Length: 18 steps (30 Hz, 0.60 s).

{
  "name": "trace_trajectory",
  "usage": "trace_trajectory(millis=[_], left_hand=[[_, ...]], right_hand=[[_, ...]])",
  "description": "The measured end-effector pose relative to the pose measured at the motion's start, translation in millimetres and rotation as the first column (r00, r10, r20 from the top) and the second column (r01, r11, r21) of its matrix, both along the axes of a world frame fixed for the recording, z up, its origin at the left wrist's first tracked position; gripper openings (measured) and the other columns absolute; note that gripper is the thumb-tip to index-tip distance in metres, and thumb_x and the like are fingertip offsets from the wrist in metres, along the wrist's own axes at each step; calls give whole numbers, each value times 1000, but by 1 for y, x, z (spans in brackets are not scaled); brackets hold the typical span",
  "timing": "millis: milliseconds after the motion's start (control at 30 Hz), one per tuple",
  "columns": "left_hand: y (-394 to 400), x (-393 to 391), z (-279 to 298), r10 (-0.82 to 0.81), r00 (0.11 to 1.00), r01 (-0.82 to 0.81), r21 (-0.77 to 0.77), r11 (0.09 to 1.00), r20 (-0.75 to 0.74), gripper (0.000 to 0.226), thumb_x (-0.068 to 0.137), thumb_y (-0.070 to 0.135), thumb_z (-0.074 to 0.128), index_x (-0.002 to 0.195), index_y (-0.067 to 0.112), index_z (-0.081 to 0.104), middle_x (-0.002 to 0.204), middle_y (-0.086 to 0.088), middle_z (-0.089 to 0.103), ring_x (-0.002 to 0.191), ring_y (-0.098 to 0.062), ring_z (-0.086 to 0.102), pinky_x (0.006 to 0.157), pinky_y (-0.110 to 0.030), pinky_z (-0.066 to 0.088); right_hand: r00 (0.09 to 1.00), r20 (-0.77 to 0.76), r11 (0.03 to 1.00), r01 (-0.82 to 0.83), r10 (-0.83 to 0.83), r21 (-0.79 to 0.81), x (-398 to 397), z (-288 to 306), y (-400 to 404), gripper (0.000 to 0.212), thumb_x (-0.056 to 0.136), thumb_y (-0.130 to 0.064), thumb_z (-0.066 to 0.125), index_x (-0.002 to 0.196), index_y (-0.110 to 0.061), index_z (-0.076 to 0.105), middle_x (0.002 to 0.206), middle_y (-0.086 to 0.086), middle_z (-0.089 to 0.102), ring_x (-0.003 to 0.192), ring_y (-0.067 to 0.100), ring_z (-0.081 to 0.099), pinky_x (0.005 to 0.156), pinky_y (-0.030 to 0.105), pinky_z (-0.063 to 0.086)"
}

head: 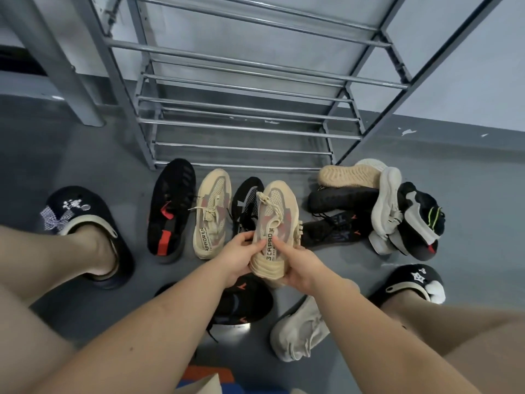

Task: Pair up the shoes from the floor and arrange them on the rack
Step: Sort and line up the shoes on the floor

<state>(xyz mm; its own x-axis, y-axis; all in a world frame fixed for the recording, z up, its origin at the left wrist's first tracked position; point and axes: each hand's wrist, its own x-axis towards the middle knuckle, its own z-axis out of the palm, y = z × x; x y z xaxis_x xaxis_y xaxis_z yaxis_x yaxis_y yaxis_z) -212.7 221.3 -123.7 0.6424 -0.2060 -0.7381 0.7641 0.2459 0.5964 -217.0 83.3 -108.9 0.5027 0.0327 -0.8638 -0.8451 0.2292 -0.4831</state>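
Both hands hold one beige sneaker (277, 223) above the floor (85, 155).
Left hand (237, 258) and right hand (298, 268) curl round its heel; its twin (211, 213) lies by the rack (241, 129) front edge.

left hand (238, 258): fingers curled round a beige sneaker's (277, 220) heel
right hand (301, 268): grips the same heel, opposite side
forearms: extended forward, converging
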Motion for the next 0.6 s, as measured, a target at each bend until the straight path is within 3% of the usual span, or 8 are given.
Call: trace_trajectory(millis=[133,300,367,433,500,600], left_hand=[[7,3,-6,11,1000,-11,17,1000,-20,45,90,17,60,132,11,46,106,-4,64,90,-16,63,73,-28,52],[20,9,-25,-34,999,24,257,966,34,55,89,29,61,137,10,44,131,-2,53,119,-18,51,100,-28,38],[31,13,-34,34,999,-35,441,897,10,55,90,32,60,137,9,44,137,-8,51,126,-24,47,105,-32,35],[46,17,-46,167,985,-105,601,792,-48,53,89,34,61,133,6,49,134,-15,53,123,-30,51,104,-36,40],[63,21,-61,299,948,-151,663,733,-114,54,87,35,62,131,6,52,129,-19,56,115,-35,55,99,-39,45],[79,25,-80,386,898,-193,598,778,-213,62,85,38,64,135,8,46,131,-17,54,111,-35,55,97,-42,47]], right_hand=[[999,38,1000,-30,30,-5,0,-9,4,55,78,-13,75,128,-12,51,118,12,67,101,28,67,65,39,59],[996,72,997,-53,56,-50,10,-19,16,53,81,-6,71,130,-10,49,113,11,66,82,20,67,48,28,55],[995,74,995,-60,66,-73,15,-27,21,58,82,-4,71,134,-10,46,115,11,65,79,18,65,44,26,54],[994,72,992,-74,82,-105,21,-34,26,64,81,-6,72,137,-12,43,116,10,64,80,18,65,46,27,55],[993,79,988,-82,93,-130,28,-41,29,64,80,-8,74,136,-13,44,118,9,64,86,21,65,55,31,56],[992,93,988,-73,87,-136,37,-54,31,62,79,-8,75,134,-12,47,118,9,64,98,26,65,69,39,57]])
